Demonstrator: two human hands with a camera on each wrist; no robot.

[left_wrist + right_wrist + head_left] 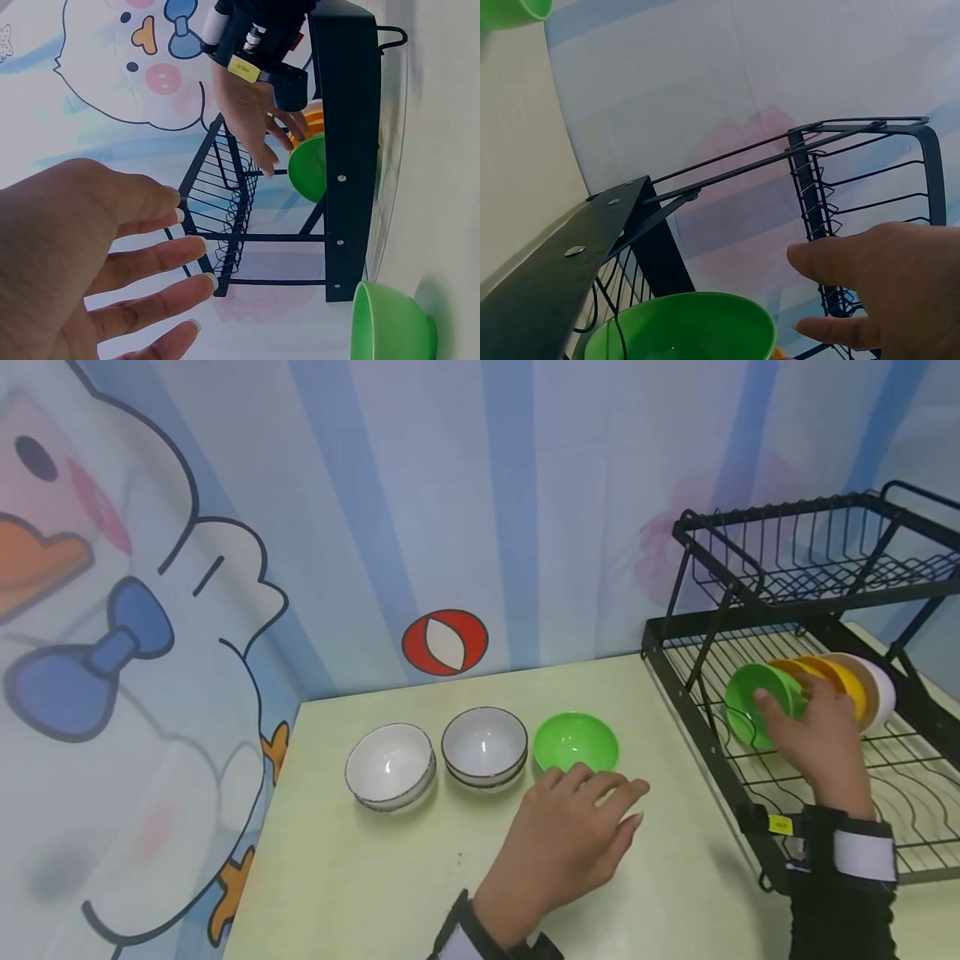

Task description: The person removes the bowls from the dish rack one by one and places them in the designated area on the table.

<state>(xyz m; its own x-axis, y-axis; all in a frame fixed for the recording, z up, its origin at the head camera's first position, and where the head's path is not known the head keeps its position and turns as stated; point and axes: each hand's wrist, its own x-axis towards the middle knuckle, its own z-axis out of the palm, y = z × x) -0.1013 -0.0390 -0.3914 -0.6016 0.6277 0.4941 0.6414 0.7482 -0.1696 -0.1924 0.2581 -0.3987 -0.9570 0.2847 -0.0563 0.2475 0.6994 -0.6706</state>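
My right hand point(825, 743) reaches into the lower tier of a black dish rack point(678, 710), thumb and fingers spread apart. A green bowl point(741, 703) stands tilted on its side there, with the thumb crossing in front of it in the head view. Behind it are orange-yellow bowls point(857, 689) and a pale bowl point(885, 692), partly hidden by the fingers. Over the table, my left hand point(566, 839) is held with loosely bent fingers and nothing in them. Just beyond it sits another green bowl point(576, 740), upright, its near edge overlapped by the fingertips.
Left of the table's green bowl stand two stacks of white bowls with dark rims, a middle stack point(483, 743) and a left stack point(390, 767). The rack's upper tier point(817, 560) overhangs the back of the lower one. A printed curtain point(450, 527) rises behind the table.
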